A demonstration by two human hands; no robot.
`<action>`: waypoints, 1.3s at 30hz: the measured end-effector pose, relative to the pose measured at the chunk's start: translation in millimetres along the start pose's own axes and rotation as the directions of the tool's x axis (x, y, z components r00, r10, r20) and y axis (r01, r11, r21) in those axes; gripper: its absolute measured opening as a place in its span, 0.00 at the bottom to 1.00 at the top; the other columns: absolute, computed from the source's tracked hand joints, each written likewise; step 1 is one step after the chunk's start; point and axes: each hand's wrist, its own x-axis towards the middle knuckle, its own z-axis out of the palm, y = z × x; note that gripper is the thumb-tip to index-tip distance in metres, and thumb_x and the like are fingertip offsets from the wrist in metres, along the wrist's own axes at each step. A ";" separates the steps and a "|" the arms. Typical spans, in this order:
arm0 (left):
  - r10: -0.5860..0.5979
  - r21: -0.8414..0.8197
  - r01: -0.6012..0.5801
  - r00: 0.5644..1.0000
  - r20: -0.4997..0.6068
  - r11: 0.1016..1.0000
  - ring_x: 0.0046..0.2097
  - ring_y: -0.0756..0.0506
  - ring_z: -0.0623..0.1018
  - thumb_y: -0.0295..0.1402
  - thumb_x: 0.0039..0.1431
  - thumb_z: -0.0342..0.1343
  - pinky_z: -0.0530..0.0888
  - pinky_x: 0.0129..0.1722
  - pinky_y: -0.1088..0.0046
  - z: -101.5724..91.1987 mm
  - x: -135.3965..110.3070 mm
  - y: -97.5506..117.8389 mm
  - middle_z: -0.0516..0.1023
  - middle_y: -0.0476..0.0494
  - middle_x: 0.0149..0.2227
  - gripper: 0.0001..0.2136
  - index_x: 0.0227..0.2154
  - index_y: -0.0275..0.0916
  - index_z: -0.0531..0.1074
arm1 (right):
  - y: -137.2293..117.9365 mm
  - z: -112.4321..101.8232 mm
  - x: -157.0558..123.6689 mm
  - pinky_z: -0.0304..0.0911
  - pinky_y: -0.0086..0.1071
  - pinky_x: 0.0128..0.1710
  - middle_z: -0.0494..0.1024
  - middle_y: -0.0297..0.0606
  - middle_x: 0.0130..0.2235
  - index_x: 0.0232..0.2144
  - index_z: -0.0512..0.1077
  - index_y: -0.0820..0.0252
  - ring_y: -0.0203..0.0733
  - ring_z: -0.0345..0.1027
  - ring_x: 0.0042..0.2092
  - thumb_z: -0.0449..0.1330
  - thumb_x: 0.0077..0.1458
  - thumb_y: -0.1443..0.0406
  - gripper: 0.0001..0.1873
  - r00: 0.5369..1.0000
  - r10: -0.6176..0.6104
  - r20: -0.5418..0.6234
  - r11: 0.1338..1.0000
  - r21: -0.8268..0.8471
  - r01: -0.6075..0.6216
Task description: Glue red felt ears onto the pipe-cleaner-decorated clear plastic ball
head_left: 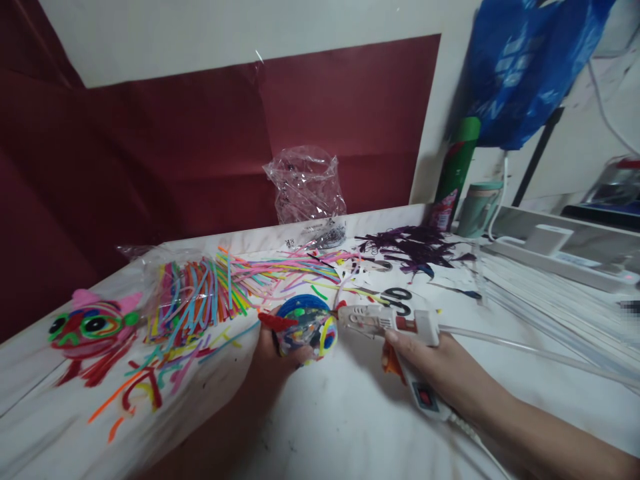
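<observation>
My left hand (280, 353) is closed around a round craft figure (305, 327), which has a blue coiled top, a red piece on its left side and a colourful eye-like ring. In my right hand (415, 353) is a white hot glue gun (367, 320) with an orange trigger, a red switch and a long clear glue stick out of its back. The gun's nozzle meets the figure's upper right edge; whether it touches I cannot tell. Black-handled scissors (397, 300) lie just behind the gun.
A finished-looking red and pink craft figure (93, 327) stands at the left. Pipe cleaners (200, 287) spread from a clear bag; purple strips (415, 247) lie at the back. Clear glue sticks (540, 313), a power strip (560, 260) and a green jar (480, 207) are on the right.
</observation>
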 end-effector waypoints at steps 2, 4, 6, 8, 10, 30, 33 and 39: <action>0.009 -0.013 -0.009 1.000 0.009 1.000 0.45 0.33 0.77 0.28 0.29 0.71 0.74 0.44 0.58 0.5 -0.4 0.2 0.78 0.41 0.43 0.39 0.50 0.42 0.63 | -1.2 0.1 -0.5 0.60 0.34 0.29 0.76 0.41 0.26 0.24 0.73 0.61 0.43 0.66 0.28 0.53 0.51 0.44 0.26 1.000 -0.017 0.017 1.000 0.014 0.016; 0.016 -0.018 -0.015 1.000 0.014 1.000 0.45 0.33 0.77 0.28 0.29 0.71 0.74 0.45 0.57 1.1 -1.0 0.2 0.78 0.41 0.44 0.40 0.51 0.42 0.62 | -1.9 0.0 -1.1 0.59 0.34 0.29 0.76 0.40 0.25 0.24 0.73 0.61 0.42 0.66 0.27 0.52 0.52 0.44 0.26 0.999 -0.028 0.022 1.000 0.012 0.028; 0.014 0.000 -0.014 1.000 0.004 1.000 0.45 0.34 0.77 0.28 0.30 0.70 0.74 0.45 0.58 1.2 -1.0 -0.1 0.78 0.41 0.44 0.40 0.51 0.41 0.62 | -1.5 -0.4 -1.4 0.59 0.33 0.29 0.76 0.40 0.25 0.24 0.73 0.61 0.42 0.65 0.27 0.52 0.52 0.44 0.27 1.000 -0.025 0.017 1.000 -0.003 0.025; 0.011 0.022 -0.011 1.000 -0.007 1.000 0.45 0.34 0.77 0.27 0.30 0.70 0.74 0.45 0.58 0.2 0.3 -0.8 0.78 0.41 0.44 0.39 0.51 0.41 0.62 | -0.6 -0.5 -1.2 0.59 0.34 0.29 0.76 0.40 0.25 0.24 0.72 0.61 0.42 0.65 0.27 0.52 0.52 0.44 0.27 1.000 -0.007 0.007 1.000 -0.004 0.007; 0.017 0.033 -0.017 1.000 -0.003 0.999 0.46 0.33 0.77 0.28 0.30 0.70 0.74 0.45 0.58 -2.1 3.0 -2.1 0.78 0.40 0.44 0.39 0.51 0.42 0.62 | 0.2 -0.5 -0.7 0.60 0.34 0.29 0.76 0.40 0.25 0.24 0.73 0.62 0.42 0.66 0.28 0.53 0.51 0.44 0.27 1.000 0.004 0.004 1.000 0.019 -0.005; 0.029 0.033 -0.030 0.999 0.025 0.999 0.45 0.34 0.77 0.28 0.30 0.70 0.74 0.45 0.59 -2.2 3.0 -4.0 0.78 0.42 0.44 0.43 0.54 0.45 0.60 | -7.8 -1.0 -6.0 0.61 0.33 0.28 0.78 0.41 0.26 0.24 0.74 0.61 0.43 0.68 0.27 0.52 0.51 0.43 0.28 0.999 -0.026 0.036 1.000 0.006 0.026; 0.052 0.024 -0.053 0.999 0.014 0.998 0.45 0.35 0.77 0.28 0.31 0.70 0.74 0.46 0.58 -1.1 1.1 -3.8 0.78 0.44 0.43 0.40 0.53 0.47 0.63 | -11.9 2.6 -8.6 0.63 0.34 0.30 0.80 0.42 0.28 0.26 0.76 0.60 0.46 0.71 0.30 0.55 0.48 0.43 0.26 1.000 -0.022 0.003 0.998 0.055 0.022; 0.068 0.046 -0.068 0.998 0.004 0.997 0.45 0.34 0.77 0.26 0.32 0.69 0.74 0.45 0.56 -0.2 -0.6 -3.1 0.79 0.45 0.42 0.37 0.50 0.47 0.66 | -18.8 6.4 -11.9 0.63 0.32 0.29 0.80 0.41 0.28 0.25 0.77 0.60 0.44 0.71 0.29 0.59 0.45 0.50 0.20 0.999 0.033 -0.016 0.997 0.063 -0.032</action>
